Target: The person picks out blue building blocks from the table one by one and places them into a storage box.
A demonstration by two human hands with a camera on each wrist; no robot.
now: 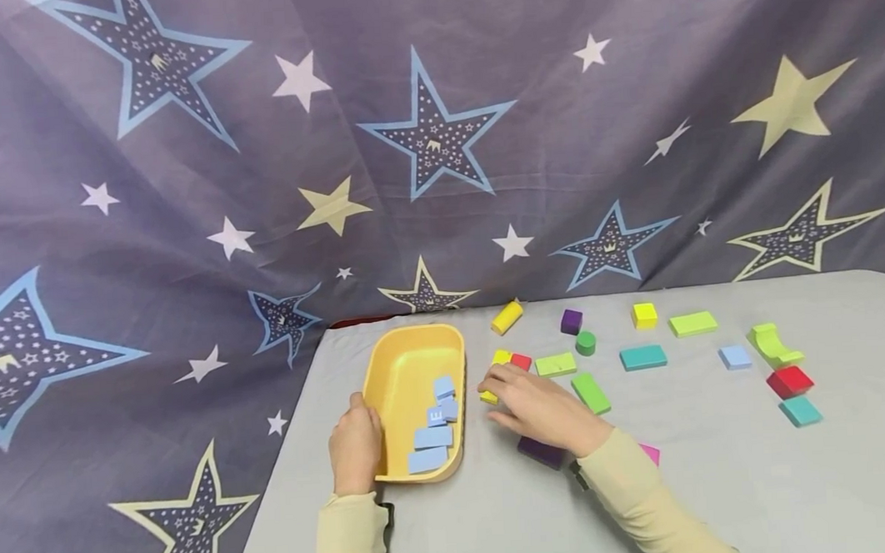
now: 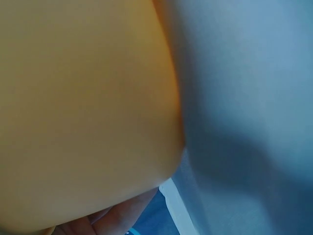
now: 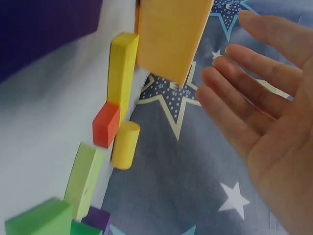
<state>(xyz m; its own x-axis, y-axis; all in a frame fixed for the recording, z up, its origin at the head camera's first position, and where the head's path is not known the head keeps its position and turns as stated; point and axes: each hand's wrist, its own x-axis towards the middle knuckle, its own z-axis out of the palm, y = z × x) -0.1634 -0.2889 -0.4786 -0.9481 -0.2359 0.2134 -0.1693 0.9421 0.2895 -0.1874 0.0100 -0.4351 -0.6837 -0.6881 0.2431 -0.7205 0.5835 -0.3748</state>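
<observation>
My left hand (image 1: 356,444) grips the left rim of a yellow tray (image 1: 398,362); in the left wrist view the tray's wall (image 2: 88,112) hides most of the fingers. Several light blue blocks (image 1: 432,437) lie along the tray's right side, one marked with a letter E. My right hand (image 1: 539,405) hovers right of the tray, fingers apart and holding nothing. Below it a long yellow block (image 3: 121,73) lies partly covered in the head view. Beside that block is a small red block (image 1: 520,362), and a dark purple block (image 1: 540,453) lies under the wrist.
A yellow cylinder (image 1: 507,317), a purple cube (image 1: 572,321) and a green cylinder (image 1: 585,342) stand behind the right hand. Farther right lie several blocks, among them a teal one (image 1: 644,358) and a red one (image 1: 789,381). A star-patterned cloth (image 1: 440,235) hangs behind the table.
</observation>
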